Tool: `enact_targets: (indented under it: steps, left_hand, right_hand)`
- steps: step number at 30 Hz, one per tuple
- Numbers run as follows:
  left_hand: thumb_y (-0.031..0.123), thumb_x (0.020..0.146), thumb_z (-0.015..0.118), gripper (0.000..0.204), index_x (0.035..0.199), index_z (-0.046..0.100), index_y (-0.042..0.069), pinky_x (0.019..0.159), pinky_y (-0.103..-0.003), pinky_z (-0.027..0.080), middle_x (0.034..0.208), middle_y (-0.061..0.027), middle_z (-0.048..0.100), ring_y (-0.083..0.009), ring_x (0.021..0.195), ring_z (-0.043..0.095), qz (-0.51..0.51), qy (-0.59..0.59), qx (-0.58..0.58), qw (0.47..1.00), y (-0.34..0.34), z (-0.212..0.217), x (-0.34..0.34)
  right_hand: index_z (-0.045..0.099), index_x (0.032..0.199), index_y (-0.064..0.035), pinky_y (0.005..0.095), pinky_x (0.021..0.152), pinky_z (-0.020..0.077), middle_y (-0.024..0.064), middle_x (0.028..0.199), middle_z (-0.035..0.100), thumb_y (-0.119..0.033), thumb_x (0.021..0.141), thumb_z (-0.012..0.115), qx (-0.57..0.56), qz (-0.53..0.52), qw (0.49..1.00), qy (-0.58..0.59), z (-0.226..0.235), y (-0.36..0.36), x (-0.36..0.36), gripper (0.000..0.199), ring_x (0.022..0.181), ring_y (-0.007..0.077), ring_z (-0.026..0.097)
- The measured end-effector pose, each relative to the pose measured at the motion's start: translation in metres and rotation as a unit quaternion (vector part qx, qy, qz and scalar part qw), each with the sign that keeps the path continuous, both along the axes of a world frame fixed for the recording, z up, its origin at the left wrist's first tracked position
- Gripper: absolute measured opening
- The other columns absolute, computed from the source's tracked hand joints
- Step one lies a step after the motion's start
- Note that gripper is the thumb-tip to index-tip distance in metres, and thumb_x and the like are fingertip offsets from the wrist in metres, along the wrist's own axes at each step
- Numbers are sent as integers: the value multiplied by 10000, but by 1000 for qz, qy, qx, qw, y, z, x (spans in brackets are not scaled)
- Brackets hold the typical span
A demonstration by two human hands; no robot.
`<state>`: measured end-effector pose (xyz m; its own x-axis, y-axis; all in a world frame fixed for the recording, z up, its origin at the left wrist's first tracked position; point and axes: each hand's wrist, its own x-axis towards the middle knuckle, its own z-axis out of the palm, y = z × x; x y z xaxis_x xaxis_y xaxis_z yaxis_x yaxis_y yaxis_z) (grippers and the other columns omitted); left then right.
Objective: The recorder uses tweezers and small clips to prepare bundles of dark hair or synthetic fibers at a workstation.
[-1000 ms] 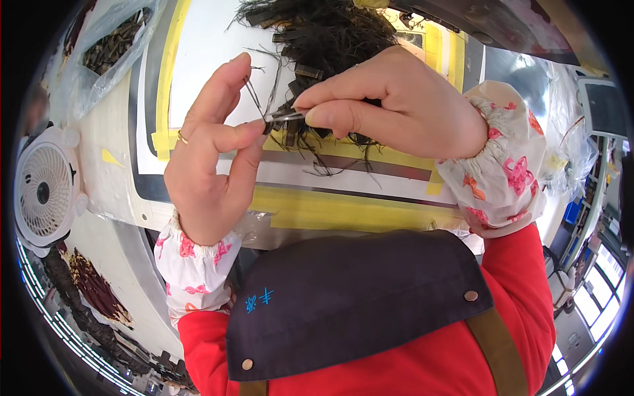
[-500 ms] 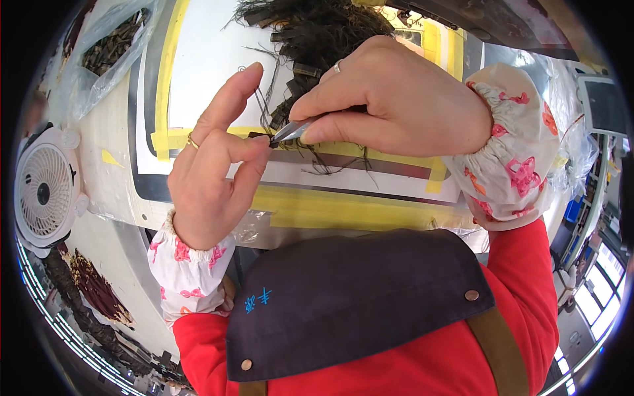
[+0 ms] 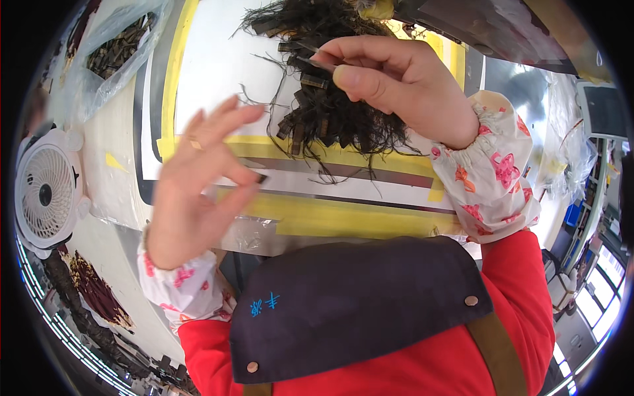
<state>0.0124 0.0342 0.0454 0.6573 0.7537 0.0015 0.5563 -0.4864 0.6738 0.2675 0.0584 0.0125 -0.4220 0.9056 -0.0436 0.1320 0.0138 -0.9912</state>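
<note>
My left hand [image 3: 198, 188], smeared by motion, pinches a small dark piece [image 3: 262, 178] between thumb and index finger near the front of the work surface. A ring is on one of its fingers. Closed around thin metal tweezers [image 3: 320, 63] is my right hand [image 3: 403, 82]; the tweezers point left, over a heap of dark tabs with black thread-like strands [image 3: 330, 119]. The heap lies on a white sheet [image 3: 211, 72] bordered with yellow tape. Several loose threads [image 3: 271, 119] trail from its left side.
A clear plastic bag [image 3: 99, 86] of dark pieces lies at the far left, above a white fan [image 3: 45, 193]. Clear plastic [image 3: 571, 145] and a grey screen [image 3: 602, 109] are on the right. A dark machine edge [image 3: 489, 30] overhangs the back right.
My hands have separated. The left moved down and left with the small dark piece, while the right lifted the tweezers away, up and over the heap, which now shows more fully.
</note>
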Motion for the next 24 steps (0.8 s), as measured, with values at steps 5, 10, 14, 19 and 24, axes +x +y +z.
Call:
enact_targets:
  steps: [5, 10, 14, 19, 24]
  left_hand:
    - [81, 811, 611, 130, 933, 628, 38, 902, -296, 395, 1059, -98, 623, -198, 1061, 553, 351, 55, 253, 900, 63, 17, -75]
    - [118, 821, 604, 161, 964, 636, 51, 824, -301, 444, 1046, -90, 628, -236, 970, 591, 271, 242, 518, 774, 106, 5, -129]
    - [-14, 805, 570, 158, 942, 634, 30, 759, -276, 461, 945, -106, 639, -242, 876, 612, 166, -27, 167, 972, 61, -29, -15]
    - [15, 718, 637, 168, 885, 641, 35, 676, -361, 454, 837, -101, 599, -301, 756, 566, 61, -70, 158, 983, 41, -49, 53]
    - [27, 710, 649, 150, 857, 620, 38, 678, -360, 452, 841, -90, 606, -302, 750, 571, 43, -38, 131, 990, 42, -46, 60]
  right_hand:
    - [602, 988, 26, 211, 623, 441, 21, 751, 594, -227, 807, 681, 43, -10, 998, 49, 0, 1, -12, 322, 677, 61, 509]
    - [614, 973, 3, 240, 580, 445, 57, 707, 586, -216, 743, 726, 134, -22, 985, -108, 2, 1, -7, 337, 612, 98, 509]
    - [611, 962, 8, 246, 594, 461, 83, 737, 618, -170, 757, 699, 127, -94, 975, -158, -17, 2, 9, 286, 629, 109, 554]
    - [605, 954, 16, 247, 609, 472, 106, 755, 632, -120, 794, 645, 77, -65, 983, -154, -11, -2, 1, 214, 639, 132, 581]
    - [596, 932, 25, 254, 592, 470, 94, 714, 611, -106, 798, 636, 133, -66, 979, -143, -22, -5, 1, 192, 619, 164, 579]
